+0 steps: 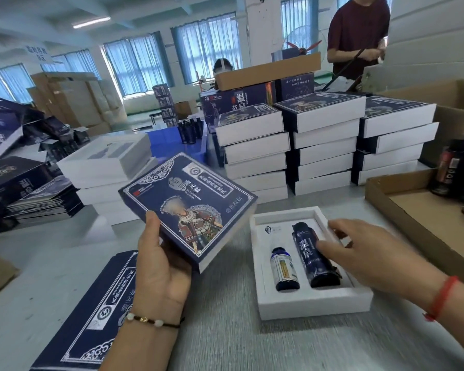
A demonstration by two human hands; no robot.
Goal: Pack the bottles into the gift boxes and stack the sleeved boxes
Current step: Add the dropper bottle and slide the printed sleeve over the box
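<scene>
**Tray filled, sleeve next**

While our left hand (158, 266) grips a sleeved box (189, 210) from below, thumb curled over its near edge and the box tilted above the table (225, 344), our right hand (364, 253) reaches over the open white tray (310, 303) with fingers spread and fairly straight. Its fingertips lie on the tall bottle (310, 253) — pressing it down, it seems, rather than gripping it. The small bottle (282, 269) sits just beside it in its own slot.

We judge that the packing of this tray is nearly done: both bottles lie in their recesses, and the tray has no sleeve yet. The box in our left hand looks finished and belongs on the stacks (324, 143) behind the tray, where sleeved boxes already stand in three columns.

Next, we need to free the left hand by setting its box squarely on a stack. Then we take a flat sleeve (102, 311) from the pile beneath our left wrist, open it and slide the tray in — keeping the tray level so the bottles stay seated.
</scene>
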